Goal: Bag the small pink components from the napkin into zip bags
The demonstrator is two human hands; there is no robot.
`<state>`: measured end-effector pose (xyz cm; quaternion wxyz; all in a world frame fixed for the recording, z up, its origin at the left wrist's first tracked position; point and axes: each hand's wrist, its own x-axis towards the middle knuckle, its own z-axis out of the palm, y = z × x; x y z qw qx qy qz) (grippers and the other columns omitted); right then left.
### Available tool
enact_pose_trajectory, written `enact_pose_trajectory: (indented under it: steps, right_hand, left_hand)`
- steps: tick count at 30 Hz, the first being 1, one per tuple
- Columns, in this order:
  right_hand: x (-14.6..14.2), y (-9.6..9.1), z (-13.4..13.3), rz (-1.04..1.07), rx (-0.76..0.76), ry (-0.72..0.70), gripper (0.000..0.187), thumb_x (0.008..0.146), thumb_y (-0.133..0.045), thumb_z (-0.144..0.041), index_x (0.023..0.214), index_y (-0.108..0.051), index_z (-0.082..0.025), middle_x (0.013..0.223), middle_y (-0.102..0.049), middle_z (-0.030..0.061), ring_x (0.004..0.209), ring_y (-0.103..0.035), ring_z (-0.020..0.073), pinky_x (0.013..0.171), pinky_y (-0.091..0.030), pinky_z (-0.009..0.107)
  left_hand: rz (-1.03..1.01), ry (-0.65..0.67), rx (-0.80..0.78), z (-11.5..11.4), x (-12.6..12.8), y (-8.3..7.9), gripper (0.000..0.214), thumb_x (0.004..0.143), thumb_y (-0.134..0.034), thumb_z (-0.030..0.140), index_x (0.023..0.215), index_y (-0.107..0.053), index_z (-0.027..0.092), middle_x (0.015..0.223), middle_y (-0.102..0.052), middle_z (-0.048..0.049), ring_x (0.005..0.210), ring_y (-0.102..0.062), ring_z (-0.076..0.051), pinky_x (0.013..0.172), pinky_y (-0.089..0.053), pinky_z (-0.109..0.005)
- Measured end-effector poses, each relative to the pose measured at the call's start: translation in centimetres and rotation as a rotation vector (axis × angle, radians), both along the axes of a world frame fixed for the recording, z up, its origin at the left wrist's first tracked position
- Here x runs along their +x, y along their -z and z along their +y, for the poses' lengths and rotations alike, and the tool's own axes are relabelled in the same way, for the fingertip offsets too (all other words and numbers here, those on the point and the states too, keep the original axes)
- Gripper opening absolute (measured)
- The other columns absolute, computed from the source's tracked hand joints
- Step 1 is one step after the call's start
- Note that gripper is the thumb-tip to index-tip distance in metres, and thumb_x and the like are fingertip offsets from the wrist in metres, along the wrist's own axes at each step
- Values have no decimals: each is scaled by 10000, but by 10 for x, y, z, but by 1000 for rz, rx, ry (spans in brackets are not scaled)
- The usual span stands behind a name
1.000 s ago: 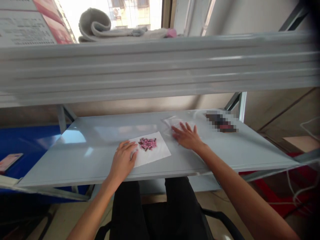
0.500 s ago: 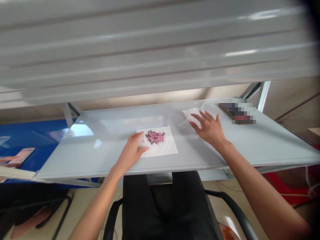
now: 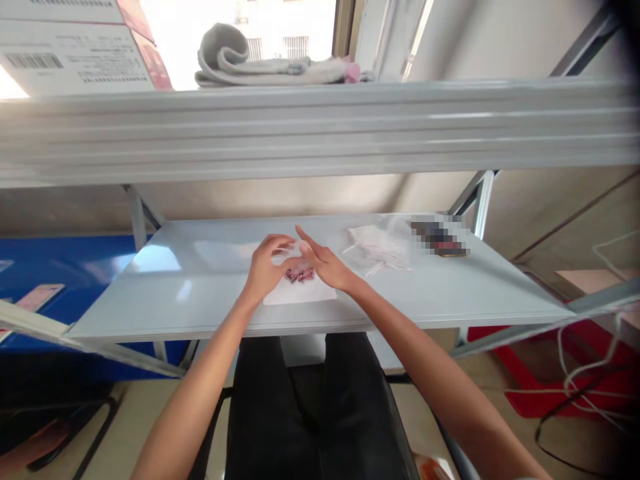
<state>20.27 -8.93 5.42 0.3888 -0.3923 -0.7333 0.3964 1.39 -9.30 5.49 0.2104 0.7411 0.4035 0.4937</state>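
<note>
Over the white paper sheet [image 3: 300, 297] my left hand [image 3: 264, 267] curls and my right hand [image 3: 324, 262] splays open — the pink capsule heap [image 3: 300, 275], long axis crosswise, lies between them, nearer the left fingers [image 3: 280, 241], with no grip I can confirm.

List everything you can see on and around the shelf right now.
white paper sheet: one, white, on the shelf beneath both hands
small pieces: many, pink and dark, on the paper, partly hidden by the hands
clear plastic bag: at least one, clear, right of the paper
pixelated object: one, dark, far right of the shelf
metal shelf: one, pale grey, ahead of the person
folded cloth: one, grey, above the upper beam
black trousers: one pair, black, below the shelf
left hand: one, over the pieces
right hand: one, fingertips at the pieces
</note>
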Motion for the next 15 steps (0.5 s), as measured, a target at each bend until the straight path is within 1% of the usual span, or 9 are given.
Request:
enact_pose_trajectory:
  steps: [1,2,4,6,8,10,12,14,15]
  right_hand:
    - [-4,3,11,-9,9,15,676,975,-426,-639,1541,-434,-270,1063,-765,56,991,-709,254,934,-531,417]
    - [-6,6,24,-7,4,9,674,967,-413,-666,1495,-504,-257,1122,-753,73,1004,-706,251,905,-544,401]
    - [-7,10,48,12,-26,-43,680,950,-389,-707,1396,-606,-242,1201,-726,93,934,-718,229,772,-578,356]
    - [-5,12,69,56,-31,-80,664,928,-432,-710,1327,-651,-227,1128,-740,96,807,-720,196,630,-565,300]
    - [-4,14,85,117,-8,-81,616,886,-554,-669,1274,-667,-204,944,-752,72,707,-701,169,562,-531,261]
    - [-4,16,96,200,-10,-64,562,819,-674,-616,1166,-691,-174,804,-730,44,648,-681,154,544,-519,249]
    - [-8,20,102,275,-38,-45,498,756,-746,-582,1014,-699,-158,752,-717,38,618,-672,150,539,-523,256]
    - [-12,24,105,303,-60,-44,458,740,-761,-568,930,-688,-157,752,-719,48,614,-678,159,534,-531,269]
    - [-12,26,106,288,-64,-49,444,752,-752,-563,920,-687,-156,757,-722,56,619,-685,166,530,-531,273]
  left_hand:
    - [-39,-2,-57,14,-3,2,266,808,-755,399,969,-732,188,1007,-731,-85,893,-699,-198,844,-557,-339]
    - [-69,21,-128,28,-7,4,266,794,-757,422,886,-736,173,888,-738,-75,800,-697,-189,778,-557,-319]
    - [-93,64,-200,55,-19,4,300,754,-779,451,811,-739,159,814,-745,-72,753,-694,-188,740,-545,-301]
    - [-76,79,-208,77,-31,1,332,756,-771,479,816,-757,153,814,-757,-74,761,-696,-190,746,-533,-294]
    - [-34,85,-213,92,-41,-1,363,793,-734,511,824,-770,151,786,-756,-68,748,-690,-185,743,-520,-283]
    - [-6,106,-236,103,-44,-1,387,811,-715,531,854,-777,151,795,-760,-68,754,-693,-182,746,-515,-272]
    - [-30,129,-245,110,-42,3,408,786,-745,529,965,-775,163,910,-775,-79,820,-707,-185,774,-520,-268]
    - [-82,129,-232,115,-38,9,439,736,-801,501,1026,-760,174,1006,-772,-87,885,-711,-187,812,-522,-270]
    - [-107,118,-228,117,-37,12,430,718,-820,484,1004,-759,170,1005,-771,-87,891,-709,-187,822,-521,-272]
